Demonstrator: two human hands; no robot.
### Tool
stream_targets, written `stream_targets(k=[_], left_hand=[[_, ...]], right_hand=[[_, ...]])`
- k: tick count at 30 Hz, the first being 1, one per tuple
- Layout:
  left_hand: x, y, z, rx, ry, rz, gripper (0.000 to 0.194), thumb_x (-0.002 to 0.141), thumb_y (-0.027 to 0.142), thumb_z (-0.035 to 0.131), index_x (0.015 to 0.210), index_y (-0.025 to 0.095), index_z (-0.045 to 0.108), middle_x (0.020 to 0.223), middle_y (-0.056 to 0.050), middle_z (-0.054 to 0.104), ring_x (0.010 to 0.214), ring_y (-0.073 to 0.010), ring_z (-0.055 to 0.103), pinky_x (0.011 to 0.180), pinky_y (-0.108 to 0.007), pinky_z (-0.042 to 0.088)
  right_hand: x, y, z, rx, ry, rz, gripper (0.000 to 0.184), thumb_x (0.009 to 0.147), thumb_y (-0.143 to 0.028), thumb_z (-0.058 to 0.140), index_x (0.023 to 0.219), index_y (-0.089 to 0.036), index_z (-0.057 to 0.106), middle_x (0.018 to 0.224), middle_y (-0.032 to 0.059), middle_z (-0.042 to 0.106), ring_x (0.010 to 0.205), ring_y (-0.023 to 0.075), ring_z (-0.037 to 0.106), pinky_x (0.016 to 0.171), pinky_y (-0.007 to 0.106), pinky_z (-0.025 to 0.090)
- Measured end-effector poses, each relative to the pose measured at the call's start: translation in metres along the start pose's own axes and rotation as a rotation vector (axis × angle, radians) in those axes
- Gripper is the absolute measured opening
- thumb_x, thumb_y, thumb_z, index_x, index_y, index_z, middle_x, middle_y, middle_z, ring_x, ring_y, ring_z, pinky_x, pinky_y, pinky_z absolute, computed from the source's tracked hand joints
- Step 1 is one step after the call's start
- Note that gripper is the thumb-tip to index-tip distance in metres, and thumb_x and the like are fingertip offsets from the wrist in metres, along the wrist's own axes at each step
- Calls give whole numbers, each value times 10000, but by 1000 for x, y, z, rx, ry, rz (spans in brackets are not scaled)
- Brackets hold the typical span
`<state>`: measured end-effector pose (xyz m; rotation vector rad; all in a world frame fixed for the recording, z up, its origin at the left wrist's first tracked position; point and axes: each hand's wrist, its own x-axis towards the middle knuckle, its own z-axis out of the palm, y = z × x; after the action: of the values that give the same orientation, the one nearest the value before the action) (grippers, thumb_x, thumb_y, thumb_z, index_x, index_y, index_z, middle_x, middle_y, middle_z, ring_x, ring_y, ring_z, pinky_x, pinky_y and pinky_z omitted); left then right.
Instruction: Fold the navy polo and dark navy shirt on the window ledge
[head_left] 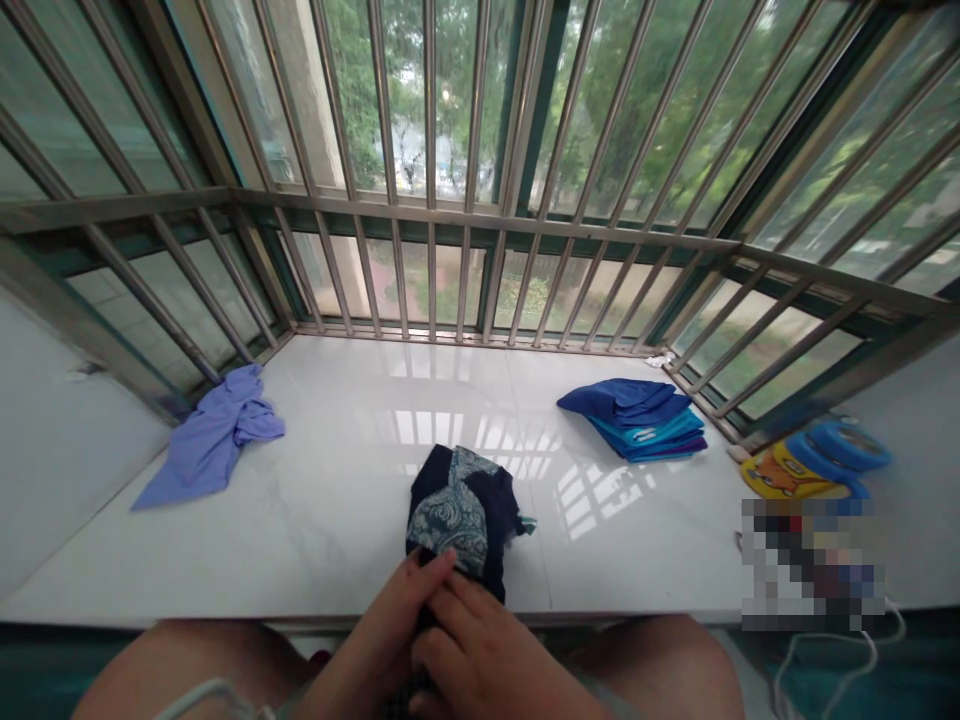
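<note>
A dark navy garment with a teal paisley patch (461,510) lies bunched on the white marble sill (337,480), close to its near edge. Both my hands meet at the garment's near end. My left hand (386,635) has its fingers closed over the cloth's lower edge. My right hand (487,655) sits beside it, fingers curled and pinching the same edge. My bare knees show below the sill.
A crumpled lilac garment (214,435) lies at the sill's left. A folded stack of blue clothes (637,418) sits at the right. Metal window bars (431,200) fence the far side. A yellow and blue toy (814,462) and a white cable (840,655) are at far right.
</note>
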<state>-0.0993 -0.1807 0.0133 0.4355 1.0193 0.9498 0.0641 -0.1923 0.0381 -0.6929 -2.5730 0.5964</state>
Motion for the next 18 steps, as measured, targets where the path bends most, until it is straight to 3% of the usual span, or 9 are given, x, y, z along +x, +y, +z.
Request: stream_targets(k=[3, 5, 7, 9, 10, 11, 13, 16, 18], left_hand=[[2, 12, -4, -55, 42, -40, 537, 677, 507, 994, 1047, 178, 787, 1002, -118, 843, 969, -343, 818, 924, -461, 655], [1, 22, -13, -73, 90, -12, 572, 642, 497, 1010, 1057, 167, 795, 1008, -133, 849, 1003, -368, 821, 958, -492, 655], [-3, 28, -26, -68, 140, 27, 567, 581, 484, 1029, 995, 167, 808, 996, -146, 853, 1077, -412, 808, 1008, -535, 644], [-11, 31, -38, -43, 166, 62, 530, 538, 473, 1039, 912, 174, 813, 970, -148, 855, 1134, -447, 789, 1028, -567, 637], [-16, 34, -44, -26, 177, 89, 513, 533, 478, 1041, 882, 179, 813, 954, -142, 855, 1147, -454, 783, 1029, -571, 639], [-21, 37, -48, -4, 194, 128, 500, 533, 487, 1042, 860, 185, 813, 936, -131, 854, 1145, -453, 782, 1022, -566, 645], [-32, 49, -55, 48, 258, 239, 504, 533, 514, 1046, 848, 196, 813, 905, -106, 850, 1108, -436, 793, 978, -530, 671], [-42, 83, -61, 113, 383, 436, 588, 528, 575, 1041, 913, 198, 805, 899, -78, 843, 1018, -392, 810, 847, -447, 707], [-47, 109, -65, 140, 489, 549, 667, 539, 621, 1023, 995, 194, 789, 899, -64, 836, 960, -361, 814, 759, -404, 708]], right_hand=[[-18, 12, -6, 78, 70, 7, 166, 1079, -360, 650, 1216, -272, 679, 1327, 69, 761, 1279, 224, 687, 1140, 366, 544], [-34, 31, -9, 111, 204, 164, 229, 1060, -252, 623, 1280, -299, 666, 1276, 65, 772, 1210, 214, 712, 1096, 382, 559], [-43, 55, -6, 79, 269, 388, 604, 940, -268, 776, 1507, -274, 565, 1500, 137, 661, 1425, 304, 595, 1200, 502, 483], [-41, 77, 6, 58, 168, 521, 1110, 740, -287, 937, 1691, -226, 367, 1715, 197, 437, 1615, 403, 356, 1302, 616, 321], [-36, 87, 14, 57, 89, 539, 1199, 687, -268, 953, 1714, -228, 334, 1738, 194, 405, 1639, 420, 300, 1323, 645, 250], [-31, 96, 21, 56, 27, 541, 1137, 695, -235, 927, 1694, -249, 386, 1709, 173, 459, 1629, 409, 323, 1331, 653, 205], [-19, 110, 32, 56, 9, 536, 771, 779, -148, 805, 1513, -285, 614, 1507, 108, 664, 1508, 347, 502, 1324, 627, 216], [-12, 121, 28, 147, 179, 519, 348, 861, -146, 698, 1183, -260, 765, 1211, 77, 776, 1217, 288, 680, 1181, 515, 445], [-17, 122, 9, 267, 294, 490, 212, 916, -242, 693, 1115, -244, 768, 1162, 90, 782, 1116, 281, 710, 1040, 442, 541]])
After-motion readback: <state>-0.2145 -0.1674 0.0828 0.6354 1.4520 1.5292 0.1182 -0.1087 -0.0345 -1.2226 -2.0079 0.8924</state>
